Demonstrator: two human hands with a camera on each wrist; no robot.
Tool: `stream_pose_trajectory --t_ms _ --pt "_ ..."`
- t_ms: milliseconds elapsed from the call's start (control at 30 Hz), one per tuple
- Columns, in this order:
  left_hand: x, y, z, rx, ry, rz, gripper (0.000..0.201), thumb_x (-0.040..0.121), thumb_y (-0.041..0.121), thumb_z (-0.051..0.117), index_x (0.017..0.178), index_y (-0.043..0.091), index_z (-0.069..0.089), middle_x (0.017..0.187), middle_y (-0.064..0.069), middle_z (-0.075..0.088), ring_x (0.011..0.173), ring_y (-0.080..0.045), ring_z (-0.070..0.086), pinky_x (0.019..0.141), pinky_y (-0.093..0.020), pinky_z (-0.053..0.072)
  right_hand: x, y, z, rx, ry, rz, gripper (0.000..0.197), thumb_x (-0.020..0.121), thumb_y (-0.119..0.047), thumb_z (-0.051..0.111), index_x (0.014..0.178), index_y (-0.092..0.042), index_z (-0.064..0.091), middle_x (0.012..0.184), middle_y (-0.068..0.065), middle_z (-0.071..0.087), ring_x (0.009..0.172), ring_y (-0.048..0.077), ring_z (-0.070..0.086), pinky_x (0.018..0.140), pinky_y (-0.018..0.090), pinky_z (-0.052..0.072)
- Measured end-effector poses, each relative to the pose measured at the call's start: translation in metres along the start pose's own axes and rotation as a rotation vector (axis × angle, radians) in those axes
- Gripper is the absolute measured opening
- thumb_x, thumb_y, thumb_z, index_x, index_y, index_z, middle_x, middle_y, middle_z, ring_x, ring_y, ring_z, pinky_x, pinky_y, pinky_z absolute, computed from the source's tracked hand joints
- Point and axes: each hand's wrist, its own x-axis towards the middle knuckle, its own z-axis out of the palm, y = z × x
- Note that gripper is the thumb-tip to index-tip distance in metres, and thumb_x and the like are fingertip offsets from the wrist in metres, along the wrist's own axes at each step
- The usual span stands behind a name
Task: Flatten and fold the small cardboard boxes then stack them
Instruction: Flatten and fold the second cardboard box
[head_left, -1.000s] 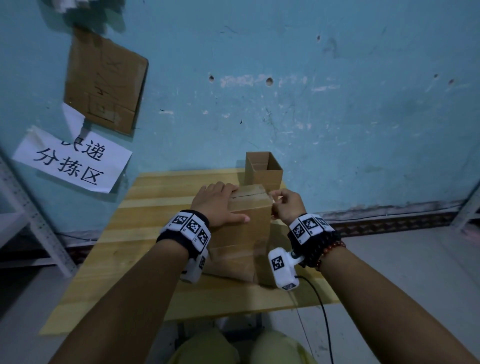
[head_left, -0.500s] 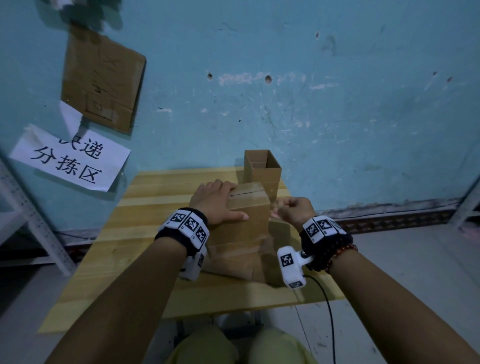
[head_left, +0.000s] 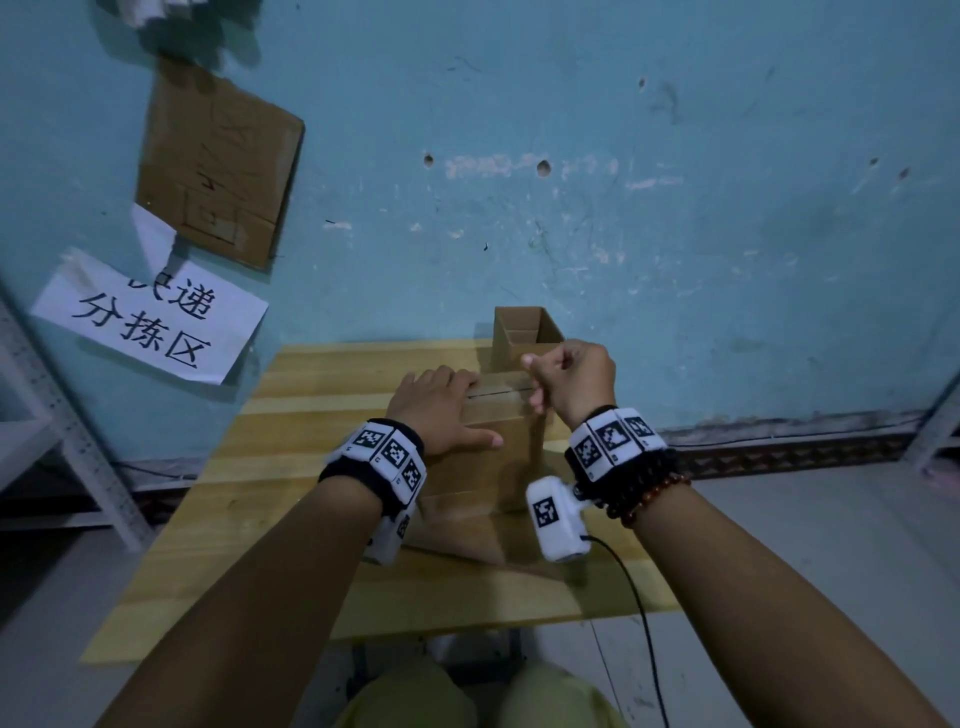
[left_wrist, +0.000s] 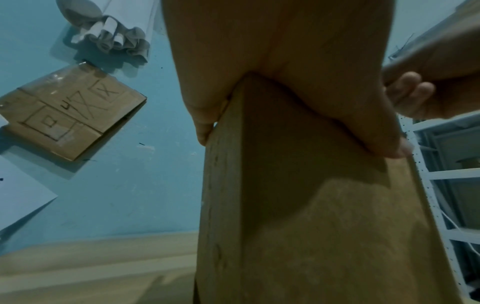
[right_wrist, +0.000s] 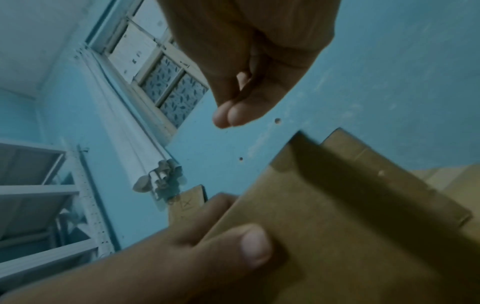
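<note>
A closed brown cardboard box (head_left: 498, 447) stands upright on the wooden table (head_left: 291, 467). My left hand (head_left: 441, 410) lies over its top, thumb on the near face, fingers over the far edge; the left wrist view shows the hand (left_wrist: 298, 72) wrapped over the box's (left_wrist: 311, 205) top corner. My right hand (head_left: 543, 379) hovers just above the box's right top corner with curled, pinched fingertips (right_wrist: 231, 117) and nothing visible between them. A second box (head_left: 527, 338), open at the top, stands right behind.
Flattened cardboard (head_left: 467, 540) lies under the upright box near the table's front. A blue wall rises straight behind the table, carrying a paper sign (head_left: 150, 317) and a cardboard sheet (head_left: 218, 166). White metal shelving (head_left: 62, 441) stands at the left.
My right hand has left the box's right top edge and risen above its corner, fingers still curled. My left hand has stayed on the box top.
</note>
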Motion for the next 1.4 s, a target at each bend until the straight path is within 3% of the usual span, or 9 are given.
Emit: stream_pose_trajectory --t_ms 267,367,467,600,767,933,1100,1267,1400 --pt "-0.003 -0.005 0.004 -0.137 0.059 0.024 0.084 0.083 0.059 0.051 0.148 0.023 0.011 0.156 0.000 0.018 0.143 -0.019 0.020 0.117 -0.051 0.004 -0.006 0.002 0.041 -0.036 -0.259 -0.066 0.017 0.087 -0.002 0.059 0.103 0.001 0.065 0.083 0.009 0.064 0.075 0.014 0.059 0.064 0.019 0.049" --pt "-0.003 -0.005 0.006 -0.354 0.192 0.105 0.067 0.088 0.041 0.055 0.145 0.022 0.025 0.150 0.000 0.029 0.139 -0.018 0.027 0.116 -0.047 0.007 -0.002 0.006 0.042 -0.115 -0.280 -0.041 0.019 0.082 -0.006 0.067 0.073 -0.014 0.052 0.065 0.002 0.056 0.062 0.014 0.053 0.060 0.025 0.044" --pt "-0.004 -0.002 0.007 -0.588 0.419 0.176 0.028 0.083 0.016 0.065 0.109 0.008 0.061 0.104 -0.005 0.055 0.100 -0.021 0.051 0.084 -0.020 0.037 0.001 0.006 0.041 -0.115 -0.309 -0.049 0.037 0.080 -0.010 0.070 0.057 -0.016 0.042 0.056 0.001 0.045 0.053 0.009 0.040 0.051 0.017 0.033" --pt "-0.005 -0.003 0.006 -0.629 0.544 0.102 0.003 0.081 -0.002 0.061 0.081 -0.004 0.062 0.075 0.000 0.048 0.075 -0.017 0.046 0.059 -0.006 0.033 -0.003 0.003 0.038 -0.151 -0.396 -0.065 0.046 0.085 -0.023 0.065 0.053 0.006 0.051 0.054 0.010 0.035 0.052 0.014 0.031 0.049 0.022 0.025" --pt "-0.005 -0.002 -0.002 -0.677 0.531 0.029 0.021 0.091 0.000 0.049 0.101 -0.005 0.067 0.092 -0.013 0.060 0.083 -0.020 0.054 0.070 -0.015 0.040 -0.002 0.004 0.040 -0.230 -0.399 -0.078 0.050 0.089 -0.028 0.061 0.046 -0.005 0.047 0.052 0.007 0.032 0.053 0.016 0.029 0.053 0.027 0.022" --pt "-0.003 -0.005 -0.007 -0.887 0.464 -0.155 0.026 0.096 -0.002 0.039 0.105 -0.009 0.063 0.074 -0.008 0.059 0.056 -0.009 0.050 0.047 -0.004 0.041 -0.004 0.006 0.041 -0.323 -0.361 -0.123 0.027 0.085 -0.027 0.064 0.092 -0.001 0.067 0.080 0.006 0.059 0.077 0.016 0.053 0.071 0.027 0.040" --pt "-0.003 -0.011 -0.008 -0.805 0.421 -0.226 0.036 0.088 -0.013 0.037 0.109 -0.002 0.064 0.091 -0.013 0.061 0.080 -0.015 0.056 0.074 -0.022 0.045 0.000 0.009 0.040 -0.392 -0.391 -0.108 0.036 0.080 -0.023 0.072 0.110 -0.005 0.064 0.070 -0.009 0.048 0.080 0.015 0.052 0.075 0.025 0.041" --pt "0.001 -0.022 -0.006 -0.994 0.521 -0.214 0.030 0.089 -0.016 0.032 0.098 -0.002 0.057 0.084 -0.016 0.053 0.056 -0.013 0.051 0.042 -0.005 0.043 0.002 0.006 0.036 -0.482 -0.456 -0.126 0.044 0.080 -0.022 0.071 0.120 -0.004 0.061 0.076 -0.007 0.050 0.085 0.013 0.050 0.076 0.022 0.037" --pt "-0.005 -0.042 -0.010 -1.023 0.574 -0.213 0.035 0.087 -0.019 0.033 0.097 0.002 0.058 0.064 -0.004 0.052 0.040 0.003 0.052 0.043 -0.004 0.041 0.002 0.005 0.036 -0.495 -0.475 -0.136 0.044 0.084 -0.020 0.068 0.123 -0.003 0.058 0.083 -0.003 0.050 0.087 0.012 0.047 0.075 0.021 0.035"
